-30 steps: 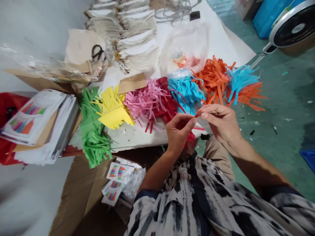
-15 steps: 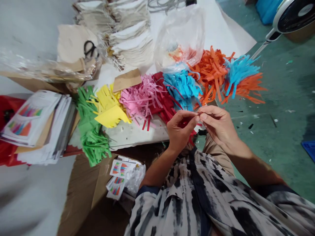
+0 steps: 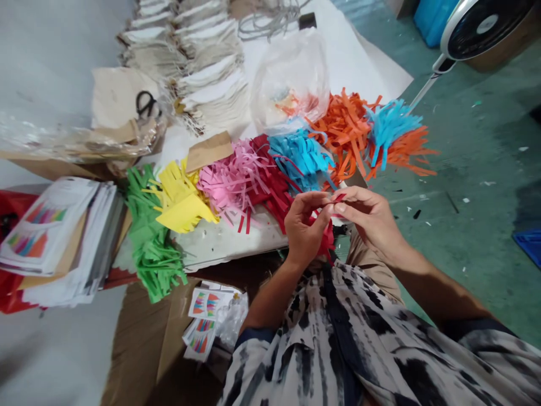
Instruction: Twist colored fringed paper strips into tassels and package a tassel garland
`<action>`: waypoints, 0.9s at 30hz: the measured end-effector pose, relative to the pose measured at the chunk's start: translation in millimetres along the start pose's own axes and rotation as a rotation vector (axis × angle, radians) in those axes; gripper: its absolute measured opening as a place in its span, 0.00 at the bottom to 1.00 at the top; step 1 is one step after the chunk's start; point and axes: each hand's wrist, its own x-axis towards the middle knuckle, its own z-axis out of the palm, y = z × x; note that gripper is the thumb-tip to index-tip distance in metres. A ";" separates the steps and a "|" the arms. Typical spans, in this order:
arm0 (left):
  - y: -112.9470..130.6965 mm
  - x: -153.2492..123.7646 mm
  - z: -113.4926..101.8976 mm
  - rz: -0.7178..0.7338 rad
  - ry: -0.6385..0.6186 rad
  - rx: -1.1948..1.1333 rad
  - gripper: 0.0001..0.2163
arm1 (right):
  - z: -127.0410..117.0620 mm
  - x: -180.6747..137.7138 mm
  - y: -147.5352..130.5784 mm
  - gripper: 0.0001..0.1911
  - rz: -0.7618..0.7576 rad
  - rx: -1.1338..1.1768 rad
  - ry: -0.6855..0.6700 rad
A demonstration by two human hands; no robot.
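My left hand (image 3: 305, 226) and my right hand (image 3: 367, 219) meet fingertip to fingertip above my lap, both pinching a strip of red fringed paper (image 3: 339, 198). More red fringe hangs below my left hand, partly hidden by it. On the table edge just beyond lie dark red fringed paper (image 3: 270, 197) and a blue fringed bundle (image 3: 305, 160). Left of these are pink (image 3: 230, 177), yellow (image 3: 181, 197) and green (image 3: 154, 237) fringed papers. Orange fringe (image 3: 349, 127) lies behind my right hand, with a second blue bundle (image 3: 393, 127) at its right.
Stacks of off-white pieces (image 3: 215, 96) stand at the back beside a clear plastic bag (image 3: 291, 73). Black scissors (image 3: 146, 104) lie at back left. Printed sheets (image 3: 48, 220) are piled at left; an open carton (image 3: 147, 338) sits below. A fan (image 3: 486, 25) stands at right.
My view has shifted slightly, so the table appears lower and further left. Between my fingertips, more of the red strip shows now; both hands keep their pinch.
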 end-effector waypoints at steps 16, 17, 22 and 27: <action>-33.5 11.2 27.6 -0.175 -0.545 0.366 0.13 | -84.1 39.8 -47.4 0.20 -0.167 -0.240 0.157; -40.8 12.9 26.9 -0.191 -0.544 0.379 0.13 | -91.3 56.0 -56.9 0.23 -0.211 -0.238 0.210; -61.6 15.2 11.8 -0.237 -0.456 0.411 0.17 | -117.6 135.2 -103.8 0.25 -0.786 -0.377 0.399; -45.7 5.5 -5.6 -0.172 -0.425 0.455 0.10 | -124.9 161.0 -79.4 0.21 -0.908 -1.125 0.337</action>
